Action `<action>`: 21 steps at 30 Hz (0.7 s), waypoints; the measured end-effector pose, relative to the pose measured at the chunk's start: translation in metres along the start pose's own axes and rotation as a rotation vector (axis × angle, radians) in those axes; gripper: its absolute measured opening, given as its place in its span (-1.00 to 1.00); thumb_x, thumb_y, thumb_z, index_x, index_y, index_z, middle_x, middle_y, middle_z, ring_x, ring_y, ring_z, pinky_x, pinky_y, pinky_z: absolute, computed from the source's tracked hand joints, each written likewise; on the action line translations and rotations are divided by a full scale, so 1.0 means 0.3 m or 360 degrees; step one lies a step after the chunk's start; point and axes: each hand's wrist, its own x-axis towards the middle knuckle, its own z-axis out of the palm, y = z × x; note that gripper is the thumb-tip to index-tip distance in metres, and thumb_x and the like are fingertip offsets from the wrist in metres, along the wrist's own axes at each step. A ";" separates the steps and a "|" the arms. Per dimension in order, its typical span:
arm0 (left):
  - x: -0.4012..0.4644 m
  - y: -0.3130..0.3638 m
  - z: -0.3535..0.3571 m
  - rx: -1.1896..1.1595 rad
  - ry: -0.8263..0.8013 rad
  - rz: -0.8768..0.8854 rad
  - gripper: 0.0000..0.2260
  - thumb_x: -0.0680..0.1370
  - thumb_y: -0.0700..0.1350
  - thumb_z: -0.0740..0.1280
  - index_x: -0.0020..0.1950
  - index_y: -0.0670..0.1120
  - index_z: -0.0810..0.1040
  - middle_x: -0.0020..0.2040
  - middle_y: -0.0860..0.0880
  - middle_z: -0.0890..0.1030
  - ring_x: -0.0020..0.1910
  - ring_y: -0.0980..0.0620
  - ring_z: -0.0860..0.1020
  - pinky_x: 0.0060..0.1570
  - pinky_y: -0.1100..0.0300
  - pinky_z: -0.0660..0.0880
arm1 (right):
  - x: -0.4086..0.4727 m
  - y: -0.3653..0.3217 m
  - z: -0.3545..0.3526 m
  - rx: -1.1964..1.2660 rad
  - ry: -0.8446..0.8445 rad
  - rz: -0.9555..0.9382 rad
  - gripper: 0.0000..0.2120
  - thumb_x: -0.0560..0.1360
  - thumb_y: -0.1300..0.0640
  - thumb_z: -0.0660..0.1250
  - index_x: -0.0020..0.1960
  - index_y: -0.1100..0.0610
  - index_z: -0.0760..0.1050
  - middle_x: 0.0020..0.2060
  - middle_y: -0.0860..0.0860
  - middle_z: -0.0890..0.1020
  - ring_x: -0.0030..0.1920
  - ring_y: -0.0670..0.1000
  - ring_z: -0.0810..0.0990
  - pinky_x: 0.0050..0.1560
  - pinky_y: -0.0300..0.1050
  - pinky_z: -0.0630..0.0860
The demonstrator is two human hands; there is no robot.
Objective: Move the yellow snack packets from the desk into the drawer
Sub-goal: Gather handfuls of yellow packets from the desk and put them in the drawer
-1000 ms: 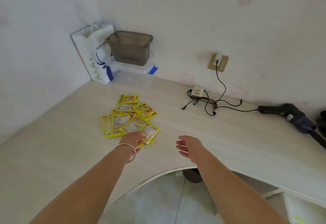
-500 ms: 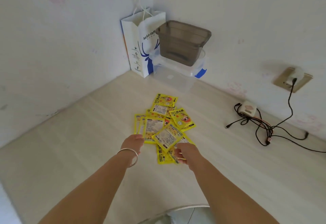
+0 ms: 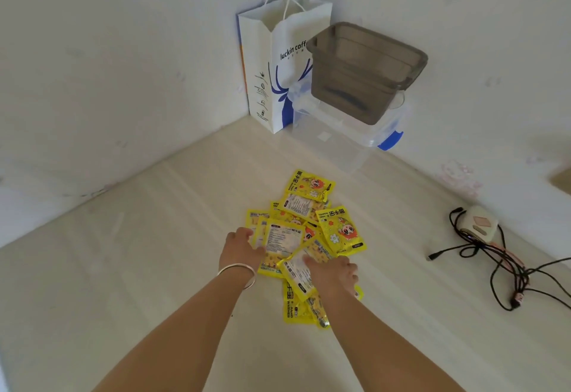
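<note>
Head view of a pale, faintly striped wood-grain desk (image 3: 123, 268) set into a room corner. A loose, overlapping heap of yellow snack packets (image 3: 304, 237) lies near the desk's middle: flat, glossy, rectangular foil pouches, some showing a cartoon face, others a white printed panel. The left hand (image 3: 242, 248), with a thin silver bangle (image 3: 238, 271) at its wrist, rests on the heap's left edge, fingers curled over the edge of 1 packet; whether they actually grip it cannot be told. The right hand (image 3: 332, 272) lies on the near right part of the heap, thumb laid on a white-panelled packet and fingers bent down beside it, seemingly pinching that packet. Both forearms cover the nearest packets in part. In the corner behind the heap stands a white paper bag (image 3: 272, 61) with blue print and string handles; just beside it a smoky translucent plastic bin (image 3: 364, 73) sits on a clear lidded plastic box (image 3: 340, 135) with a blue clasp. At right, well apart from the heap, a small white adapter (image 3: 480, 225) lies among tangled black cables (image 3: 500, 271).
</note>
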 end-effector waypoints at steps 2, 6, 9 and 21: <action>0.017 0.015 0.015 0.0131 -0.0087 0.0027 -0.52 0.46 -0.04 0.38 0.35 -0.08 0.37 0.29 -0.12 0.44 0.23 -0.11 0.50 0.22 0.07 0.41 | -0.014 -0.019 0.015 -0.0141 -0.0007 -0.0013 -0.08 0.29 -0.36 0.38 0.40 0.21 0.22 0.31 0.13 0.30 0.37 0.16 0.28 0.27 0.12 0.37; 0.059 0.041 0.031 0.0231 -0.0129 -0.0001 -0.41 0.39 -0.01 0.45 0.36 -0.07 0.33 0.27 -0.14 0.43 0.23 -0.14 0.50 0.22 0.05 0.44 | -0.005 -0.041 0.044 -0.0233 -0.0003 0.0003 -0.03 0.18 -0.37 0.46 0.37 0.15 0.23 0.27 0.12 0.28 0.33 0.17 0.27 0.24 0.07 0.40; 0.059 0.056 0.029 0.0199 -0.0087 -0.0079 -0.29 0.32 0.04 0.51 0.37 -0.09 0.29 0.26 -0.16 0.44 0.25 -0.17 0.48 0.22 0.01 0.44 | 0.005 -0.039 0.038 -0.0257 -0.0019 -0.0063 -0.04 0.20 -0.25 0.53 0.40 0.15 0.19 0.29 0.14 0.32 0.35 0.19 0.30 0.27 0.05 0.42; 0.100 0.158 0.029 0.0184 -0.0276 -0.0108 -0.66 0.43 0.08 0.39 0.12 -0.07 0.60 0.11 -0.11 0.65 0.12 -0.13 0.58 0.07 0.10 0.50 | 0.089 -0.051 -0.020 0.0625 -0.0156 -0.0287 -0.15 0.46 0.17 0.40 0.55 -0.06 -0.05 0.22 0.10 0.54 0.05 0.17 0.62 -0.05 -0.01 0.59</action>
